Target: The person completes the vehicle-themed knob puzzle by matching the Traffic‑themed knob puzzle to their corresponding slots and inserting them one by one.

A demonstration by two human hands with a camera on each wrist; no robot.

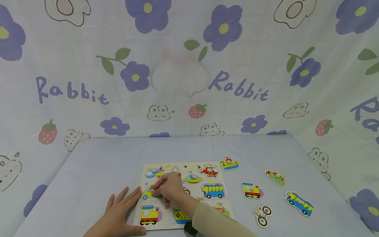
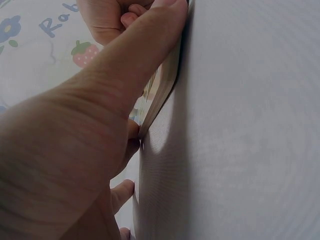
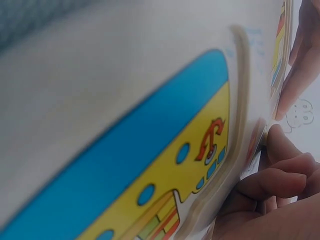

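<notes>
A wooden puzzle board lies flat, printed with vehicle shapes. At its left side my right hand pinches the knob of a yellow-green car puzzle piece, which lies over the car's place. My left hand rests on the table with fingers spread, its thumb along the board's lower left corner and fingertips by the left edge. In the left wrist view the thumb lies along the board's edge. Knobbed plane, rocket, flying saucer and helicopter pieces sit in the board.
To the board's right lie loose pieces: a ship, a train, a submarine, a bus and a motorbike. The ship is close to the board's upper right corner. A patterned cloth hangs behind the table.
</notes>
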